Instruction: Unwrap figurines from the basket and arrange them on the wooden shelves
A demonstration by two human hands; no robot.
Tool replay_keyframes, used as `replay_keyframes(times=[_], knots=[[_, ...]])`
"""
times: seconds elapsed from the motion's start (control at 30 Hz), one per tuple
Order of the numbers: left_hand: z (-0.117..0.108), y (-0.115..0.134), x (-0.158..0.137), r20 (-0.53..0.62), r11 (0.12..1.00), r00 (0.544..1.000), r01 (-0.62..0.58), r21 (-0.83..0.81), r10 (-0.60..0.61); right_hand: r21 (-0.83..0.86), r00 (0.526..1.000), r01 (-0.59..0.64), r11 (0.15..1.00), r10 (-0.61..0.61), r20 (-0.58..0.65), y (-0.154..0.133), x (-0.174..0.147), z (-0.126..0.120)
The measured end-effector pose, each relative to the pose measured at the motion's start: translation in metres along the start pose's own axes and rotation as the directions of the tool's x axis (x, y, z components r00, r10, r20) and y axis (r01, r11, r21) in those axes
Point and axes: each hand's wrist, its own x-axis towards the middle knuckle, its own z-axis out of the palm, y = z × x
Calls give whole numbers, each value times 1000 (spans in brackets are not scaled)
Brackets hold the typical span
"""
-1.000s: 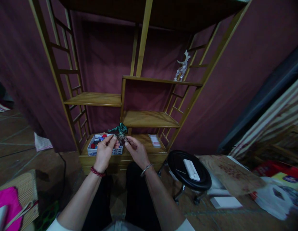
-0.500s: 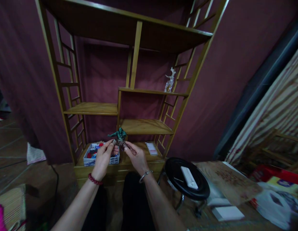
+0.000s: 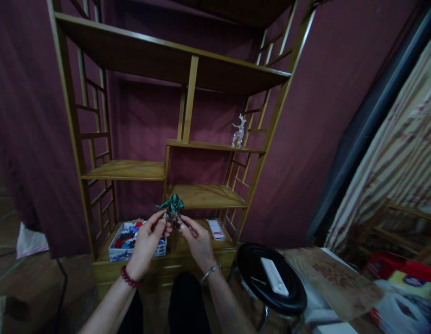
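Between my hands is a small figurine (image 3: 174, 204), dark green on top with a brownish, glinting base. My left hand (image 3: 151, 239) pinches the left side of its base, a red bead bracelet on the wrist. From the other side my right hand (image 3: 197, 241) grips the base between thumb and fingers, a silver bangle on that wrist. The figurine is upright, held in front of the wooden shelf unit (image 3: 208, 202). Partly behind my left hand, a patterned box (image 3: 119, 254) holds several red, blue and white items.
A clear deer ornament (image 3: 238, 132) stands on the middle right shelf. On the low cabinet top lies a white printed card (image 3: 215, 229). To the right, a black round stool (image 3: 248, 273) carries a white oblong object (image 3: 274, 276). Plastic bags (image 3: 403, 306) sit at far right.
The view has tilted upward and shifted slightly, so the shelves appear lower. Both hands keep their hold on the figurine at nearly the same spot in the picture.
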Motion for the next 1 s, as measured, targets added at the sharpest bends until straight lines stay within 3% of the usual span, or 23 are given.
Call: replay_keyframes(times=[0.17,0.5,0.8,1.0], knots=[[7,4,5,50,999,998,27,-21,-26,69,999,-46,997,47,-12,1,6,-6],[18,-2,13,80,994,993,94,-53,-89,31,998,-44,999,45,-34,5,13,-15],[14,-22,12,91,981,977,195,-25,-192,-188,994,-101,977,106,16,28,7,-15],[11,-27,8,89,981,977,193,24,-195,-128,996,-92,988,92,-7,37,4,-14]])
